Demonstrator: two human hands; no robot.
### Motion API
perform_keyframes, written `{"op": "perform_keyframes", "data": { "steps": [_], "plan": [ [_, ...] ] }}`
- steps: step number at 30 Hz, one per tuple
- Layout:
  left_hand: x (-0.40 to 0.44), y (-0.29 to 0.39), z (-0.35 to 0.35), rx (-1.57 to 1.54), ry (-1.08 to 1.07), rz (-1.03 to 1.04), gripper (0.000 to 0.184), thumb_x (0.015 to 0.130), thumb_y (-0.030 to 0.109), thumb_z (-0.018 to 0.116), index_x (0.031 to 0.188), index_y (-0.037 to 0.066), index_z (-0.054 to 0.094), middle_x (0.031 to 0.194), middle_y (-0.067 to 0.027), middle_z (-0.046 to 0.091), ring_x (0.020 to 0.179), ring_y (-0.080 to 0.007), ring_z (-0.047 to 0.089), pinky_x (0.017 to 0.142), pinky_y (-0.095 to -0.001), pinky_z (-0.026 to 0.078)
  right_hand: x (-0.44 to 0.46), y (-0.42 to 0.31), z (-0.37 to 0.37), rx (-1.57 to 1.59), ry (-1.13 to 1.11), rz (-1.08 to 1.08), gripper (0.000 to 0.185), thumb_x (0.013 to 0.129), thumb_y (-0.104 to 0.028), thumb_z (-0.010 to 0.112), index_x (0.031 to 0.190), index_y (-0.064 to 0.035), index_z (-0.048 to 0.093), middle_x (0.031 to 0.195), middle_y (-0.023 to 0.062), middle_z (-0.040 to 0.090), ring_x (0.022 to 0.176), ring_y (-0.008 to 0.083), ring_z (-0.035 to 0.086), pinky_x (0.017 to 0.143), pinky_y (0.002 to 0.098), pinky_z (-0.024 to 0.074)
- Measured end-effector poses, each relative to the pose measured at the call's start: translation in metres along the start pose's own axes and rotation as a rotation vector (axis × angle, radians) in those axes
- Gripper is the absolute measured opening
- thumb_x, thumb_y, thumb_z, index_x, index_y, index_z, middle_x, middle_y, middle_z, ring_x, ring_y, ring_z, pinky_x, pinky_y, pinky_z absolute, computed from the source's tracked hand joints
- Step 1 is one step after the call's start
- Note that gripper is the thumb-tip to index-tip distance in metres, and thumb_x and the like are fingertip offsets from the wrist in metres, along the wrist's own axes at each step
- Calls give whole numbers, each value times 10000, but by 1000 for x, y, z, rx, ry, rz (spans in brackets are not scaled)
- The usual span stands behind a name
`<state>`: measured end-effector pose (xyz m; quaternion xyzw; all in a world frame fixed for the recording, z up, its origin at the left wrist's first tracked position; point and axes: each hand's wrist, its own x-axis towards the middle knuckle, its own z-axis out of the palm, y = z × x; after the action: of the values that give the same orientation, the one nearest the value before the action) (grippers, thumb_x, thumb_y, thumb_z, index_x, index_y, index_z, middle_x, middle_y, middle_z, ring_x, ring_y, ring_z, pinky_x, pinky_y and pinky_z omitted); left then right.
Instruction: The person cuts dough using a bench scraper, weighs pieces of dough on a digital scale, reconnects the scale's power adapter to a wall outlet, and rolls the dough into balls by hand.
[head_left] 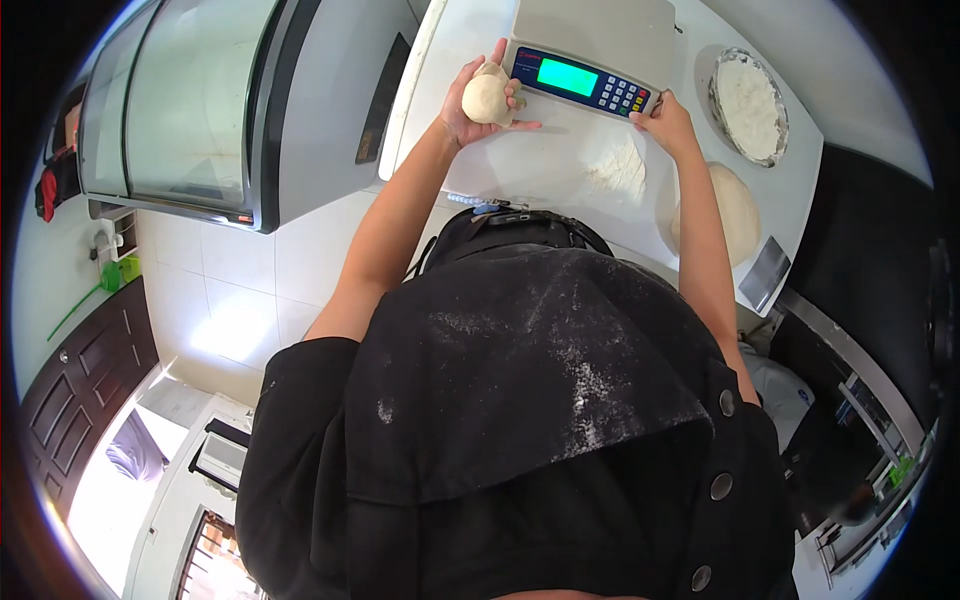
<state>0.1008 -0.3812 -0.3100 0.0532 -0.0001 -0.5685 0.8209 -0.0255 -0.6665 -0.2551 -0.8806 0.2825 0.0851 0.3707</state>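
My left hand point(458, 118) holds a round ball of dough point(484, 98), its fingers curled partly about it and one finger pointing out to the right. A flap of dough shows behind the ball. Just right of that hand stands a digital scale point(595, 40) with a lit green display point(568, 77) and a keypad. My right hand point(670, 124) is at the scale's front right corner, thumb by the keypad and fingers against the side, closed on the corner. Loose flour point(622, 170) is scattered on the white table point(530, 170) in front of the scale.
A foil-edged bowl of flour point(750, 105) stands at the right. A large mass of dough point(735, 215) lies beyond my right forearm, near a flat metal scraper point(766, 274). A glass display case point(185, 100) is left of the table. My black apron point(530, 350) carries flour.
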Motion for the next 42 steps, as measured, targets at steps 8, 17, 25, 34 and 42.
{"op": "perform_keyframes", "data": {
  "steps": [8,17,25,34,42],
  "plan": [
    [-2,0,-3,-16,-20,18,431,914,437,409,1340,388,371,800,-57,503,701,-175,560,930,-670,334,3,14,1,110,-33,-40,293,757,-61,669,960,45,487,791,121,621,636,181,632,627,251,488],
    [-3,2,-4,-10,14,3,441,911,434,423,1343,357,378,818,-57,515,698,-172,557,909,-647,376,13,39,15,209,88,-71,373,756,-65,673,1070,58,515,815,102,616,674,149,584,650,231,474],
    [-3,1,-1,11,37,-2,457,908,437,431,1351,342,368,814,-55,513,698,-170,550,894,-637,395,13,31,-3,431,15,-63,500,717,-33,696,1170,39,498,878,101,611,724,145,555,661,233,469],
    [-3,1,-1,1,41,8,463,910,437,422,1358,337,358,808,-55,510,694,-170,539,894,-634,396,12,21,-18,386,-95,-58,626,698,9,692,1259,25,414,996,125,584,786,148,546,688,236,459],
    [-1,0,-10,-86,-67,76,474,908,470,388,1361,333,357,802,-55,504,705,-185,553,916,-651,351,-6,11,4,503,-137,-76,637,723,12,664,1285,13,364,1014,129,576,761,146,529,663,243,451]
  ]
}}
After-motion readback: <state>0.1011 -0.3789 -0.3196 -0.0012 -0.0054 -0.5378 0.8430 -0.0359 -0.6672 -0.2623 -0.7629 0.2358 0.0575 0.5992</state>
